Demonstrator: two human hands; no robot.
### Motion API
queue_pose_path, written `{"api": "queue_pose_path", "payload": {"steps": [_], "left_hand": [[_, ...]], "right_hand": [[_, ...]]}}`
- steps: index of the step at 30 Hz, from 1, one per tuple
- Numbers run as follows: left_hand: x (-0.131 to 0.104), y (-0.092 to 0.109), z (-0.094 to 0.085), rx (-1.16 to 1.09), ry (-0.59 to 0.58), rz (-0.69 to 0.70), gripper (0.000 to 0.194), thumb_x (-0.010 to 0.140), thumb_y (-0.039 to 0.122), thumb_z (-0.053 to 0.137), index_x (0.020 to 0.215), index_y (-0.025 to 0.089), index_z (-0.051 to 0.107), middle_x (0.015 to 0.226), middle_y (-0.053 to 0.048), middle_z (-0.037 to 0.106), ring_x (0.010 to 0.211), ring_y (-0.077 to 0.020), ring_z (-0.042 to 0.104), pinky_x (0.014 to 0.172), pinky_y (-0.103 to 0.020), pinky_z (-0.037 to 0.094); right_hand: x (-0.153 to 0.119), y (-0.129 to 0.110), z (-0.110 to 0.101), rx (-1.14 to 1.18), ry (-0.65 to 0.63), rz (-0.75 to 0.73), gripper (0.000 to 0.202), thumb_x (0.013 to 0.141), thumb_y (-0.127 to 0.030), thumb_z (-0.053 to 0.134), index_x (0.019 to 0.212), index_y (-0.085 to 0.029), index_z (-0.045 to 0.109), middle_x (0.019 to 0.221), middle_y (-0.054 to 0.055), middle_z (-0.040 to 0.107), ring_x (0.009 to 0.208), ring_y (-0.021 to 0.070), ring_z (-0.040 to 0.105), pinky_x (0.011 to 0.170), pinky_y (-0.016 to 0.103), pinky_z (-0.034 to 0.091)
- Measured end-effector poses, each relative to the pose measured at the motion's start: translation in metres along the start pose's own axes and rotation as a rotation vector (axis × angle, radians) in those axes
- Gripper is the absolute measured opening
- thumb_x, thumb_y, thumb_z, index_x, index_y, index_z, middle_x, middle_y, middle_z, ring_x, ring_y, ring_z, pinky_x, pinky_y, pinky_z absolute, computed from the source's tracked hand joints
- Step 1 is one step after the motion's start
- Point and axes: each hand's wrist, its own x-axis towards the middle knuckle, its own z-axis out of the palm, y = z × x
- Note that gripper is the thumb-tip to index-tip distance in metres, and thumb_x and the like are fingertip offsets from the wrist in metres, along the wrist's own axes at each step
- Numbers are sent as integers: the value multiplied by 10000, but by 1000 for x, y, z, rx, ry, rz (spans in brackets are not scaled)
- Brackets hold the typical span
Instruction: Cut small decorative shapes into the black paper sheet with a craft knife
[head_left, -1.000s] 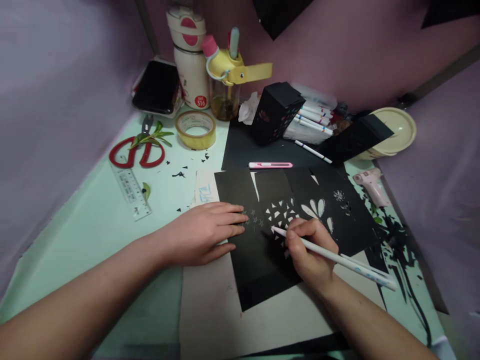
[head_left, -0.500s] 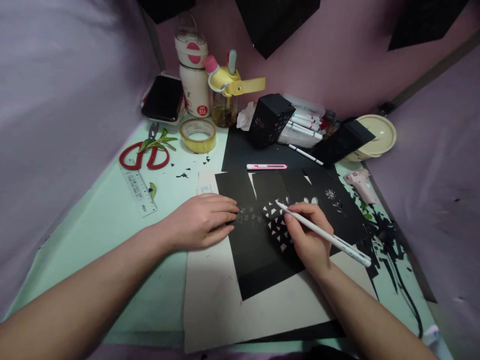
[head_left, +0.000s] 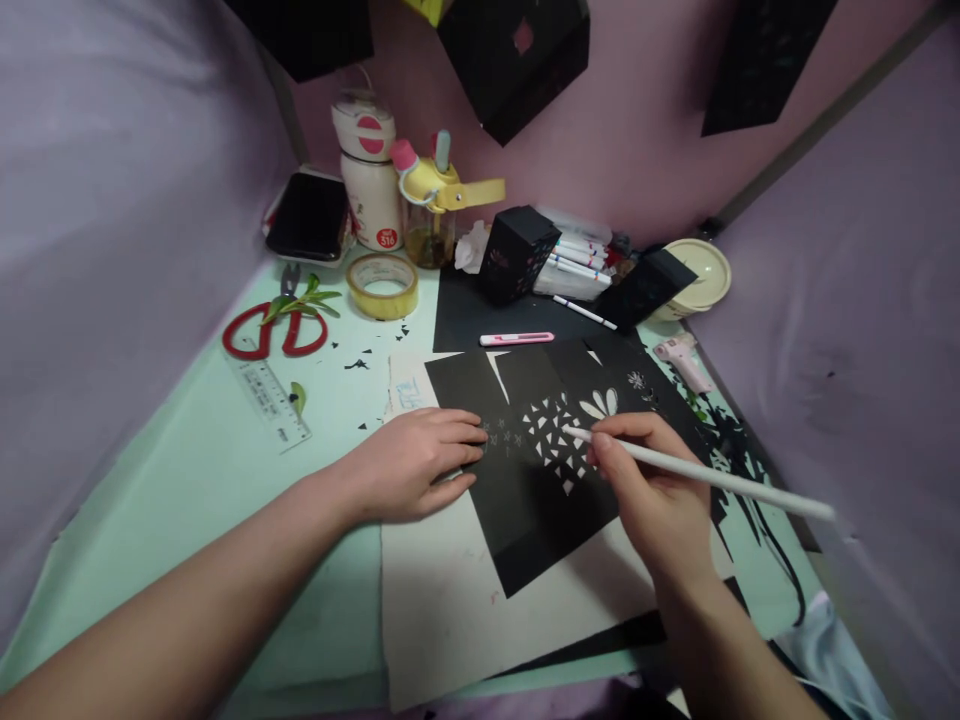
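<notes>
My left hand [head_left: 424, 463] lies flat, fingers stretched out, on the left edge of a black paper sheet [head_left: 525, 545]. White star outlines show just beyond its fingertips. In my right hand [head_left: 656, 480] is a white pen [head_left: 720, 480], pinched near its tip, which points at a heart-shaped cluster of small cut-outs [head_left: 559, 440]. To the right of the cluster, petal-shaped cut-outs [head_left: 600, 403] and a drawn flower [head_left: 636, 381] show on the black paper. Beneath the paper lies a pale board [head_left: 435, 610].
Red-handled scissors [head_left: 247, 332], a clear ruler [head_left: 268, 400] and a tape roll [head_left: 382, 287] lie at the left. Behind stand two bottles [head_left: 373, 200] and a black box [head_left: 517, 255]. A pink cutter [head_left: 517, 339] is beyond the paper; a glue gun [head_left: 684, 362] and black scraps lie right.
My right hand and the pen have moved slightly right and uncovered more of the petal cut-outs. The pen now lies at a flatter angle. The whole view has shifted a little.
</notes>
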Motion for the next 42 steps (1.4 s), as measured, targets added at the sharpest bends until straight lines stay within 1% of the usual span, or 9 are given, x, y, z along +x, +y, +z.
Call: {"api": "queue_pose_path", "payload": {"steps": [2,6,9,13,16,19,25,34,42], "left_hand": [[1,0,-1,-2,-8,2,283,933,266,513,1102,136,699,1177,-103,710,1189,-294,605,957,-465,553],[2,1,-1,-7,-13,-3,272,925,265,525,1092,153,709,1187,-106,706,1191,-298,601,954,-472,548],[1,1,-1,-18,-18,-5,258,923,269,534,1073,162,714,1195,-101,704,1197,-298,596,959,-471,540],[0,0,0,-33,-15,-8,254,930,270,530,1070,155,707,1191,-97,706,1192,-305,598,953,-476,538],[0,-1,1,-42,-6,-9,250,934,260,528,1075,144,700,1183,-98,710,1189,-305,603,954,-474,536],[1,-2,1,-55,3,-13,238,935,251,529,1073,152,696,1182,-95,711,1190,-295,602,956,-455,536],[-1,-3,0,-79,-6,-25,229,931,245,532,1082,159,681,1211,-91,698,1212,-296,583,967,-456,526],[0,-3,1,-84,-14,-31,233,933,241,536,1088,143,679,1212,-89,697,1209,-299,585,967,-460,522],[-1,-3,0,-75,-5,-14,239,939,242,529,1089,135,681,1202,-92,699,1211,-294,584,971,-453,523]], "right_hand": [[-3,3,11,44,-12,81,34,856,-235,659,871,-218,684,668,-19,648,561,122,568,505,225,450],[-4,13,30,45,-153,149,38,799,-206,640,779,-198,671,612,-20,635,521,123,545,482,228,432],[-7,21,40,-28,-170,95,108,797,-200,610,690,-199,629,579,-21,626,532,132,564,513,238,446],[-14,31,47,-117,-172,-43,108,814,-182,590,722,-201,644,587,-23,651,516,132,595,511,240,459],[-17,32,49,-121,-204,-120,126,834,-167,572,750,-199,661,601,-15,668,509,133,615,488,237,466],[-17,31,48,-119,-202,-148,146,846,-152,561,759,-198,668,602,-17,668,501,127,619,489,232,483],[-17,32,48,-123,-211,-157,147,849,-119,564,797,-198,677,645,-18,683,543,120,643,527,221,506],[-17,31,48,-128,-202,-156,144,856,-116,564,803,-185,680,644,-25,681,527,89,624,523,190,489],[-19,33,49,-139,-206,-162,139,863,-119,563,813,-183,675,673,-21,683,573,93,635,558,192,503]]}}
